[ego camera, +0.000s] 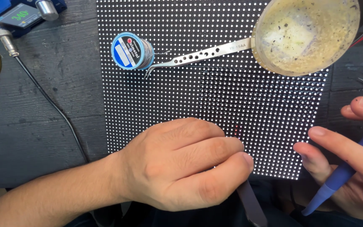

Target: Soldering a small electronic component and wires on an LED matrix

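A worn dark wooden desk (43,122) carries a dotted LED panel (269,105); left hand (181,164) pinches metal tweezers (252,206), right hand (353,155) grips a blue-handled soldering iron (341,176).

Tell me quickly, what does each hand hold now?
Left hand: closed on a metal tool, resting on the LED panel.
Right hand: holding a blue-handled tool.

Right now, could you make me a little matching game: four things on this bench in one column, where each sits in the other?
Things:
1. solder spool
2. round dish
3. left hand
4. blue-handled tool

Places:
A. in the right hand
B. top right corner of the lit dot panel
C. panel's lower edge
D. beside the tweezers' tips

Pairs: 1-D, 2-B, 3-C, 4-A
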